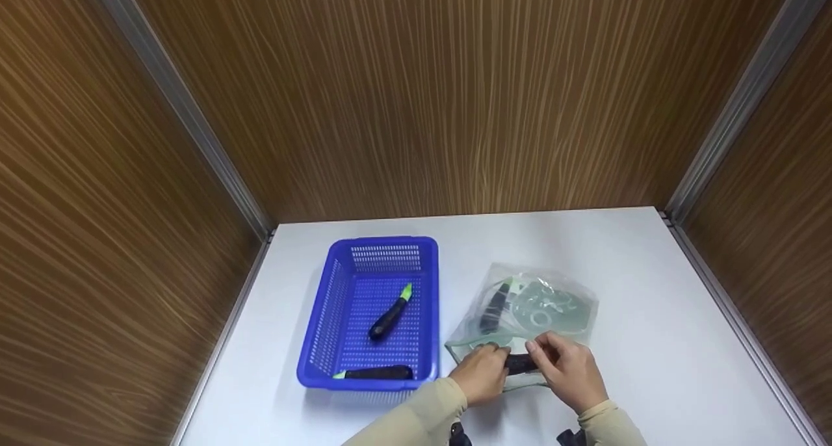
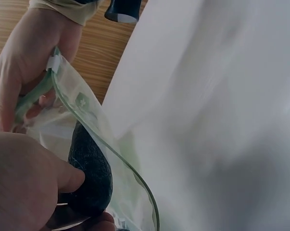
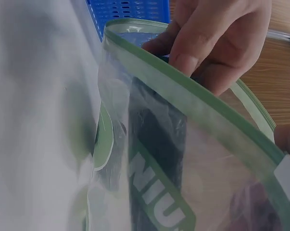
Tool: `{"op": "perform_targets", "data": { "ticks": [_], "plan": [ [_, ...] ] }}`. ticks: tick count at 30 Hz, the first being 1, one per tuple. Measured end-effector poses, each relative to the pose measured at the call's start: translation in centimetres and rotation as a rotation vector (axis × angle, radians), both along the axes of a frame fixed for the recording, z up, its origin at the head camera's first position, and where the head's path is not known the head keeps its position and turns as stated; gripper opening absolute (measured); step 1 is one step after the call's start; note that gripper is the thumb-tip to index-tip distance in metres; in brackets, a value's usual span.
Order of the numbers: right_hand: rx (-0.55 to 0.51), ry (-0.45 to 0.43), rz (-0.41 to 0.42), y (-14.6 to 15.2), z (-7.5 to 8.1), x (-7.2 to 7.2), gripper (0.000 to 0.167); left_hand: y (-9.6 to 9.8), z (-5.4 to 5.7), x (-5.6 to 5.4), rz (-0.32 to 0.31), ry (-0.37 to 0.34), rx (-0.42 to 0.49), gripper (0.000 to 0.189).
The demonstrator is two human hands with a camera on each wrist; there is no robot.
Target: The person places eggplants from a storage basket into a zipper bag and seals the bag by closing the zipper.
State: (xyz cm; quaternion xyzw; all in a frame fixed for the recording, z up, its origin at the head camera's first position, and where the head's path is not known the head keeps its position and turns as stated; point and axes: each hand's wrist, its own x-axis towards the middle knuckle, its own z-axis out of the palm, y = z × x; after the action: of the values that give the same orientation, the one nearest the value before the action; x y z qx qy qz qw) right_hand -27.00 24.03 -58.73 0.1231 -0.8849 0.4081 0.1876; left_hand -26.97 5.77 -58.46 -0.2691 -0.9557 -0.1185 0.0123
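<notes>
In the head view my left hand holds a long, dark eggplant at the mouth of a clear zip bag with green trim. The left wrist view shows the thumb laid along the dark, rounded eggplant, which is inside the bag opening. My right hand pinches the bag's rim beside the white slider. Another eggplant, with a bright green stem end, lies deeper in the bag. The bag's green zip edges stand apart.
A blue perforated basket stands left of the bag. Inside it lie one slanted eggplant and another eggplant along the near wall. Wood-grain panels enclose the white table at the back and sides.
</notes>
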Motion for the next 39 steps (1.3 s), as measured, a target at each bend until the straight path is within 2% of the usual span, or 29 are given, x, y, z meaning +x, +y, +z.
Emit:
{"op": "perform_targets", "data": {
  "ticks": [12, 15, 22, 25, 29, 34, 39],
  "plan": [
    [-0.015, 0.06, 0.026, -0.1, -0.4, 0.3, 0.019, 1.6, -0.9, -1.3, -0.045, 0.018, -0.086, 0.017],
    [-0.023, 0.067, 0.036, -0.1, -0.5, 0.4, 0.02, 1.8, -1.1, -1.6, -0.034, -0.001, -0.107, 0.014],
    [-0.045, 0.067, 0.074, -0.3, -0.7, 0.6, 0.021, 2.2, -1.3, -2.0, 0.094, -0.125, -0.111, 0.011],
    [-0.042, 0.053, 0.08, -0.4, -0.7, 0.8, 0.021, 2.5, -1.4, -2.3, 0.14, -0.134, -0.124, 0.015],
    [-0.033, 0.038, 0.084, -0.4, -0.7, 0.9, 0.022, 3.1, -1.6, -3.1, 0.211, -0.16, -0.123, 0.013],
    [-0.023, 0.056, 0.087, -0.5, -0.8, 1.1, 0.023, 4.0, -2.0, -4.3, 0.321, -0.225, -0.059, 0.009],
    [-0.029, 0.064, 0.094, -0.6, -0.8, 1.2, 0.024, 4.1, -2.8, -4.9, 0.347, -0.189, 0.001, 0.006]
  ]
}}
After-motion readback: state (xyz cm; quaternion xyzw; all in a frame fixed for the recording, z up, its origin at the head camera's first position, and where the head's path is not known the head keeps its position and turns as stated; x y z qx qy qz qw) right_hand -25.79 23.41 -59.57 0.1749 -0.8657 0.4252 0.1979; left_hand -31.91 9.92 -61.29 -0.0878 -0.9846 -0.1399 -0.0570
